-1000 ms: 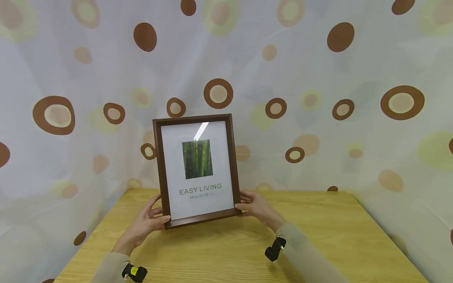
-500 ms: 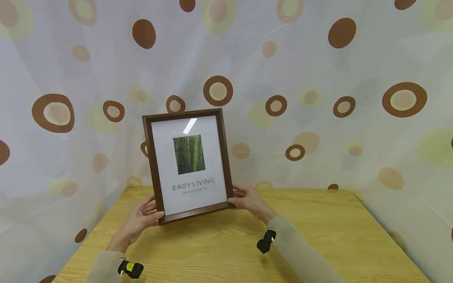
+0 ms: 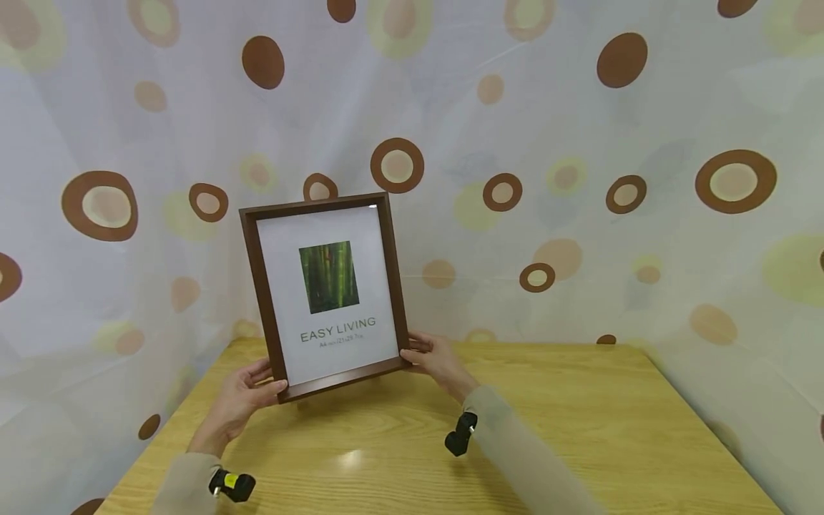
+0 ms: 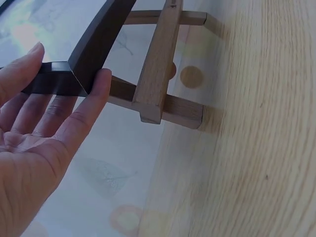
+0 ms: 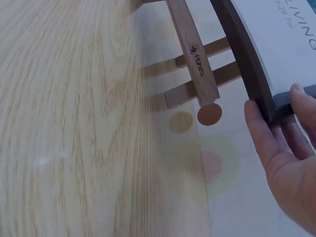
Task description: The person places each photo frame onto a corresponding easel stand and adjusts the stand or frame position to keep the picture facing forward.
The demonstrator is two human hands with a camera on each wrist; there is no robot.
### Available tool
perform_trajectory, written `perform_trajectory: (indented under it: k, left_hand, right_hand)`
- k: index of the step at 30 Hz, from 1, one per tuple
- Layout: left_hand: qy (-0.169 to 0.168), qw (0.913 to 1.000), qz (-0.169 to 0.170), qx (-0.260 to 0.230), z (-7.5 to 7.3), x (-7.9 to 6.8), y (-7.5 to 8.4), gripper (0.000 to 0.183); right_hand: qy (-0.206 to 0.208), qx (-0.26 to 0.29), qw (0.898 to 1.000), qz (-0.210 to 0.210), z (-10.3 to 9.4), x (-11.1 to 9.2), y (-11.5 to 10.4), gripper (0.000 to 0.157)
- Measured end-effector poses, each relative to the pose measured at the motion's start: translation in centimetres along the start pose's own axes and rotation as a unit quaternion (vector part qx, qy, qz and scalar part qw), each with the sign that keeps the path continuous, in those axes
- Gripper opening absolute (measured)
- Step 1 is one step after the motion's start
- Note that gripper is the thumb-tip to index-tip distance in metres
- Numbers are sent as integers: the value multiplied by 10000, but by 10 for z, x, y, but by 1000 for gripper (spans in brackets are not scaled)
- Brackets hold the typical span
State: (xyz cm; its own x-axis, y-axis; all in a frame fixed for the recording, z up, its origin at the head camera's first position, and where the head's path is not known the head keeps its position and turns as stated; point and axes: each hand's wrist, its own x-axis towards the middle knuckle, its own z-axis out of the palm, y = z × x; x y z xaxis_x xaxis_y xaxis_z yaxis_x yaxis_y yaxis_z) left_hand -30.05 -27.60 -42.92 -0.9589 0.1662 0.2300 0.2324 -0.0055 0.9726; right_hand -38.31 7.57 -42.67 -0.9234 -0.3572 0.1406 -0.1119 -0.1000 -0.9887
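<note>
A brown picture frame (image 3: 331, 290) is held up by both hands above the table, glass side facing me and its right side a little higher. Under the glass is a white sheet with a green bamboo picture and the words "EASY LIVING". My left hand (image 3: 237, 404) grips the lower left corner, thumb on the front. At the lower right corner my right hand (image 3: 439, 363) pinches the edge the same way. Both wrist views show a wooden easel (image 4: 159, 64) standing on the table beyond the frame; in the head view the frame hides nearly all of it.
The light wooden table (image 3: 579, 429) spreads out below both arms. A white curtain (image 3: 566, 129) with brown and yellow circles hangs behind it and at both sides. Dark wrist cameras sit on both sleeves.
Both hands have carried the frame to the left and slightly up, still gripping its lower corners. The bright reflection on its glass has shrunk to a spot near the top right corner.
</note>
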Motion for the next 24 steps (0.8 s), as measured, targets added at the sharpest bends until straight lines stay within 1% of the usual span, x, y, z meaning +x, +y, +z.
perform_trajectory:
  k: [3,6,11,14,19,23,24]
  left_hand:
    - [195,9997,-103,47,-3,0,-1,65]
    - [312,9992,-212,129,-6,1,-3,69]
    - [522,9978,-337,219,-14,0,-7,72]
    - [551,9977,-367,120,-18,-2,-11,72]
    - [550,9981,-265,10,-21,-3,-19,69]
    - [578,9981,-233,32,-22,-3,-21,68]
    - [579,9980,-241,28,-22,-3,-22,68]
  right_hand:
    - [209,232,9995,56,5,6,4,46]
    - [385,317,9987,112,10,10,6,43]
    - [318,271,9990,131,20,16,13,45]
    - [298,260,9992,111,24,17,18,45]
    - [308,329,9990,-23,29,16,22,45]
    - [418,337,9986,-19,32,20,25,45]
    - [460,359,9983,-23,32,23,29,45]
